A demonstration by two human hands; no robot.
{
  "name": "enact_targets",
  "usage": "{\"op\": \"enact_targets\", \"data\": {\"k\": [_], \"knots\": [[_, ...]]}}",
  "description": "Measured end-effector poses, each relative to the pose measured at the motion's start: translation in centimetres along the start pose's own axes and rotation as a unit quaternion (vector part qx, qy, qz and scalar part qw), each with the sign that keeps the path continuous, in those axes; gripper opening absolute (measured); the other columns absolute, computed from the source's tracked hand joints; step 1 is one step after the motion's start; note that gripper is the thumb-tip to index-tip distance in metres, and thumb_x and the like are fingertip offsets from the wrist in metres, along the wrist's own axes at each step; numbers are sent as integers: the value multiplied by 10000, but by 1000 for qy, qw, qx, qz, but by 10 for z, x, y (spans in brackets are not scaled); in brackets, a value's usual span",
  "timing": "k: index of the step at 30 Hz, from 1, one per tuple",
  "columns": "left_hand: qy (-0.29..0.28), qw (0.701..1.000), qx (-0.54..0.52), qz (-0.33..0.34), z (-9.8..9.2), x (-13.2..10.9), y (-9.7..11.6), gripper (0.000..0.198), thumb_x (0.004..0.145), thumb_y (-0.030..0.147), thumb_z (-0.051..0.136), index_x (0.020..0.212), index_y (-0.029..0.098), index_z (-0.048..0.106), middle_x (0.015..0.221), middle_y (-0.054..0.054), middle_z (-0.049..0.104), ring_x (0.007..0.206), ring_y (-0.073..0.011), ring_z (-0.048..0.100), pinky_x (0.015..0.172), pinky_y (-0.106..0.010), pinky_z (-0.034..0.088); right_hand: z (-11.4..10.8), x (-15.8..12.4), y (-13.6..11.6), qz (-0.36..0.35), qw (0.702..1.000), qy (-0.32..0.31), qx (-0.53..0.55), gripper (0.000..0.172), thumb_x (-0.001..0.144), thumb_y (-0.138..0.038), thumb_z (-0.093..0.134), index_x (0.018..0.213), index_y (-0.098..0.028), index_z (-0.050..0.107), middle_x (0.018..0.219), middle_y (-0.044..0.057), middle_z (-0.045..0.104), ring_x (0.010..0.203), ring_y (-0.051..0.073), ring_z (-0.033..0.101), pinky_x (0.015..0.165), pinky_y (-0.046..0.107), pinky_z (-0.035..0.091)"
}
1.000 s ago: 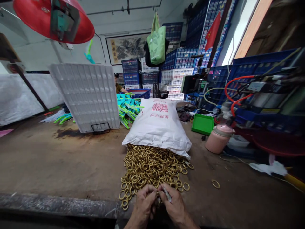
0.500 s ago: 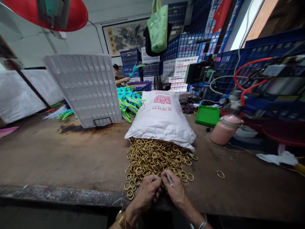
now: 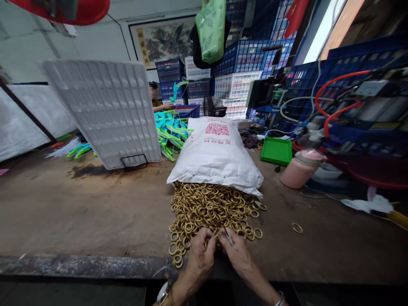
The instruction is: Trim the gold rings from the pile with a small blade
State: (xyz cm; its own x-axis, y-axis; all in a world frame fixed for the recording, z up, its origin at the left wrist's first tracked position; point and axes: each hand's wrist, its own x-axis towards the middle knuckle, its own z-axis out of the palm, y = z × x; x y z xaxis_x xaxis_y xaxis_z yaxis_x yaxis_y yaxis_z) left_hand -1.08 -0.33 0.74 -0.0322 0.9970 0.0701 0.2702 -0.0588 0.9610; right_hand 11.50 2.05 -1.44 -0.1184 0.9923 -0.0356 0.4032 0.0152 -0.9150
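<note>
A heap of brass-coloured rings point(image 3: 210, 206) spills from the open mouth of a white sack point(image 3: 216, 153) lying on the brown workbench point(image 3: 79, 212). Both my hands meet at the near edge of the heap. My left hand point(image 3: 199, 255) has its fingers curled and pinched among the rings. My right hand point(image 3: 237, 250) is closed too, gripping a thin silvery metal piece point(image 3: 228, 236) between thumb and fingers. What the left fingers hold is hidden. One loose ring point(image 3: 297, 228) lies apart on the right.
A white moulded tray point(image 3: 105, 114) leans upright at back left, with teal plastic parts point(image 3: 170, 131) behind it. A green tray point(image 3: 276, 151) and a pink jug point(image 3: 301, 168) stand right. Machinery with red hoses point(image 3: 350, 106) and stacked blue crates fill the right. Another person sits far back.
The camera has tipped down and shifted slightly, so the sack and rings sit higher in view. My hands stay together at the heap's near edge, still working the small metal piece.
</note>
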Motion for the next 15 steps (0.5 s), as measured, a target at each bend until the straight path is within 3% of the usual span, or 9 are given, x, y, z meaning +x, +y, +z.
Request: {"op": "enact_targets", "data": {"k": [3,6,10,15], "knots": [[-16,999,-42,1,0,-1,-2,164,778,255,462,633,179,476,601,15,471,574,-116,428,572,-216,340,5,0,2,17,998,-24,56,362,738,-524,409,653,-183,494,590,-24,476,558,114,434,534,219,383],[-45,989,-132,-50,1,-2,-6,198,789,328,465,658,180,469,573,33,453,523,-98,406,515,-200,334,7,1,1,32,995,-20,93,344,712,-511,443,627,-180,485,565,-32,455,541,107,416,520,215,379],[-78,972,-183,-121,1,-4,-12,236,786,407,465,748,175,488,506,67,427,398,-64,332,399,-178,269,5,0,-5,46,996,-4,71,312,690,-474,471,604,-175,500,536,-40,437,529,104,397,510,213,358],[-99,968,-188,-136,-1,-6,-10,269,767,439,484,764,170,502,503,71,443,366,-40,339,368,-156,262,5,-5,-14,24,998,-21,46,318,726,-457,451,598,-174,520,555,-26,491,570,116,445,557,215,373]]}}
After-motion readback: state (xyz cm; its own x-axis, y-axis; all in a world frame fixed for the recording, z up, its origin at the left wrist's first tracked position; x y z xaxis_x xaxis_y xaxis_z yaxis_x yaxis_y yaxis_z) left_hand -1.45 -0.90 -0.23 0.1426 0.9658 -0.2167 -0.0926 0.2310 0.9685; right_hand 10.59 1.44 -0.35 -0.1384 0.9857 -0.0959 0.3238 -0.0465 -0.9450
